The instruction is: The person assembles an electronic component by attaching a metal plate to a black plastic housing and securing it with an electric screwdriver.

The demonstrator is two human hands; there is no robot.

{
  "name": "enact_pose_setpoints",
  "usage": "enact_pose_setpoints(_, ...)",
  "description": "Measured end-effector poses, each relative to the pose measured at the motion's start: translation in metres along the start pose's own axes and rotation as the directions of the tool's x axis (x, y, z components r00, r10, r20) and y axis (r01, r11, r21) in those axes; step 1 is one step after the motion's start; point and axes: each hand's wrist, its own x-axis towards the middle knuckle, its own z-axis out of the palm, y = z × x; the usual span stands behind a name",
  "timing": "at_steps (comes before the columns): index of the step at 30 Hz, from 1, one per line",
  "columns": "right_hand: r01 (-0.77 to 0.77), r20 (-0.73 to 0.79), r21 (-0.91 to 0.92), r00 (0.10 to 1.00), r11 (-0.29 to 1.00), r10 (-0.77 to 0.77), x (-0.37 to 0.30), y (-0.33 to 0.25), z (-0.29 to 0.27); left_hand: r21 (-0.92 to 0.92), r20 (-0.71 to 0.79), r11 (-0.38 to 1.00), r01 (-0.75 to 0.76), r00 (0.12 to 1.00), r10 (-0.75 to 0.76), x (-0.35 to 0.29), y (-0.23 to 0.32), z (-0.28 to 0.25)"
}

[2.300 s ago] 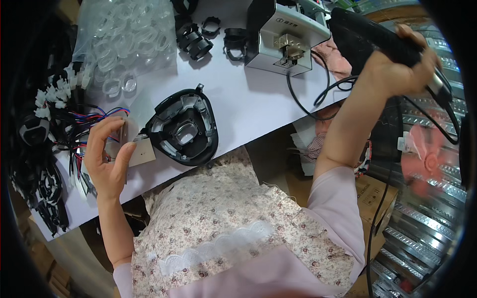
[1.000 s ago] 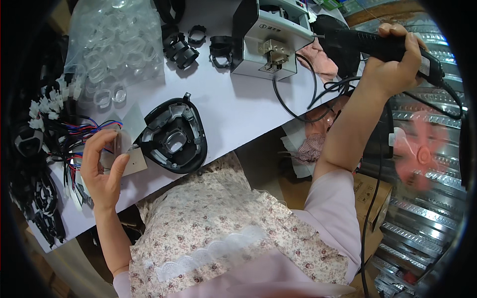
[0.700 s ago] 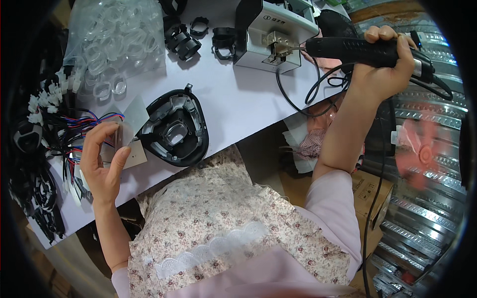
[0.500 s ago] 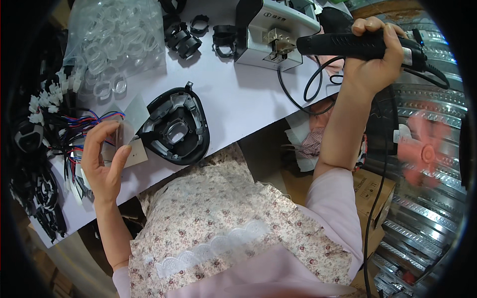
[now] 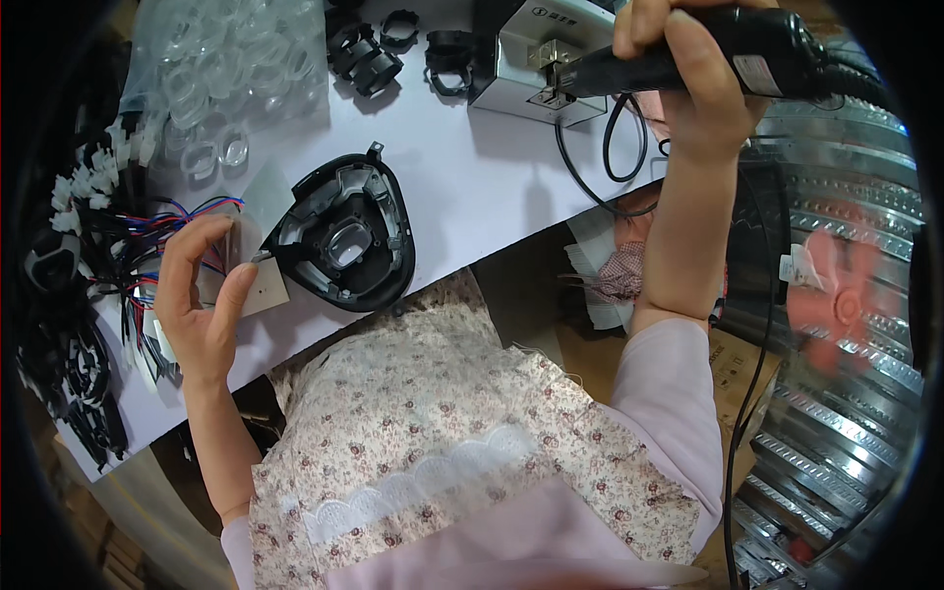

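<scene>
My right hand (image 5: pixel 706 108) is wrapped round a black electric screwdriver (image 5: pixel 737 44), raised at the upper right. Its nose points left, at the metal outlet on the front of a white box-shaped screw feeder (image 5: pixel 521 59); whether they touch I cannot tell. My left hand (image 5: pixel 200 305) is curled at the table's left, thumb and fingers around a clear plastic piece (image 5: pixel 242 242) whose outline is hard to make out. Right beside it lies a black rounded-triangular housing (image 5: pixel 393 251), open side up, with a clear oval lens (image 5: pixel 349 243) in its middle.
A clear bag of transparent rings (image 5: pixel 226 59) lies at the far left. Bundled wires with white connectors (image 5: pixel 93 187) crowd the left edge. Black ring parts (image 5: pixel 364 61) stand near the feeder. A cable (image 5: pixel 570 162) loops over the table's right edge; a pink fan (image 5: pixel 844 300) is further right.
My right hand has brought the screwdriver left, its nose now at the feeder's outlet. My left hand has barely moved. The view has shifted slightly.
</scene>
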Motion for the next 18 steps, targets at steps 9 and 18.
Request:
enact_pose_setpoints(9, -0.339, -0.347, 0.346, 0.82, 0.875, 0.455, -0.014, -0.039, -0.014, 0.097, -0.16, 0.989, -0.109, 0.979, 0.124, 0.01, 0.013, 0.005)
enact_pose_setpoints(18, -0.298, -0.264, 0.554, 0.822, 0.777, 0.504, -0.017, -0.05, 0.034, 0.182, -0.046, 0.979, -0.089, 0.994, 0.099, 0.007, 0.039, 0.027)
